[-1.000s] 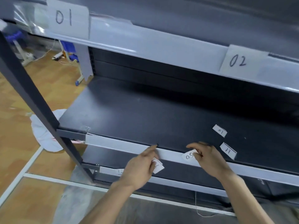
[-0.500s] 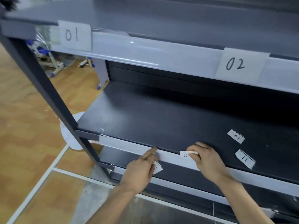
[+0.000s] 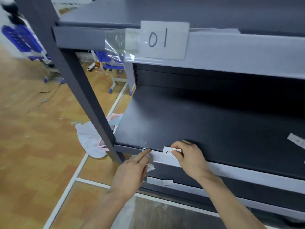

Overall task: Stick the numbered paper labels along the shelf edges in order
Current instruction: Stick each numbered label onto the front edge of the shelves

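Note:
My right hand [image 3: 189, 160] pinches a small white paper label [image 3: 168, 152] against the front edge of the middle shelf [image 3: 239, 172]; its number starts with 0 and the rest is covered. My left hand [image 3: 132, 172] points its index finger at that edge near the shelf's left end and keeps several folded paper labels [image 3: 151, 167] under its curled fingers. A large label 01 [image 3: 163, 40] is stuck on the upper shelf edge beside clear tape [image 3: 118, 42]. A small label 12 [image 3: 168, 182] sits on the lower shelf edge. One loose label [image 3: 297, 140] lies on the shelf at far right.
A dark slanted upright post [image 3: 79, 90] of the rack stands left of my hands. A white cloth [image 3: 89, 139] lies on the wooden floor behind it. Blue chairs [image 3: 21, 42] stand at the back left. White floor strips [image 3: 66, 192] run below the rack.
Both hands have slid left along the middle shelf edge with the small label, and the view has shifted left so the 02 label is out of sight.

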